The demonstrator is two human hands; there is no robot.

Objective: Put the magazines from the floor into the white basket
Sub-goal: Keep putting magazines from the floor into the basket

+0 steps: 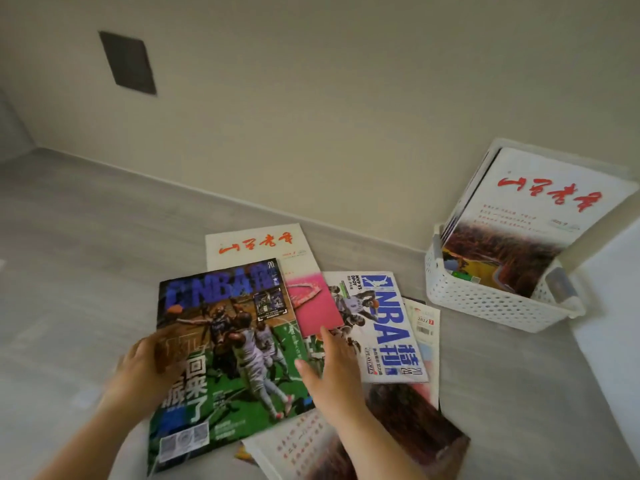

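Left hand grips glossy green-and-blue NBA magazine at its edge, right hand open beside; floppy, slick, so support spine.

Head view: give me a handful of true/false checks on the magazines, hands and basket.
1. The white basket already holds magazines. True: a magazine with red calligraphy stands tilted in it, with others behind it.
2. The basket sits to the left of the floor pile. False: it is on the right, near the wall.
3. The left hand is on the left edge of the dark NBA magazine. True.
4. The right hand is clenched in a fist. False: its fingers are spread open over the pile.
5. The dark NBA magazine lies under the other floor magazines. False: it is on top.
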